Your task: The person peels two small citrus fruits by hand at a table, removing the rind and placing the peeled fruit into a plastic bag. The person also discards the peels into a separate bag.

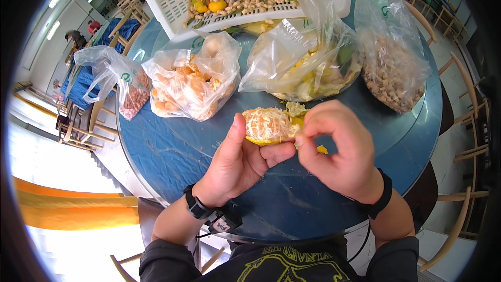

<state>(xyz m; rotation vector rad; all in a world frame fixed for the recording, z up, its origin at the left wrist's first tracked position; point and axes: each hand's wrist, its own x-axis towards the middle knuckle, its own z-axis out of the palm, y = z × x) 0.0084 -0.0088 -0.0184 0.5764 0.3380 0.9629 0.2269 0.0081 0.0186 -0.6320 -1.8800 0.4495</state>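
Observation:
My left hand [246, 160] holds a half-peeled mandarin orange [268, 122] over the near part of the table. White pith strands cover its bare segments, and yellow peel still wraps its underside. At the fruit's right end, my right hand [338, 145] pinches a flap of peel between thumb and fingertips. Scraps of peel [296, 108] lie just beyond the fruit, partly hidden by the hands. Past my left hand stands a clear plastic bag of peeled mandarins [191, 86]. Another clear bag with peels [309, 78] sits behind the fruit.
A white plastic basket [166, 15] of unshelled peanuts and mandarins stands at the back of the round blue-covered table [274, 203]. A bag of shelled peanuts [135, 98] is far left; a bag of peanut shells [393, 74] is right. Wooden chairs [450, 239] surround the table.

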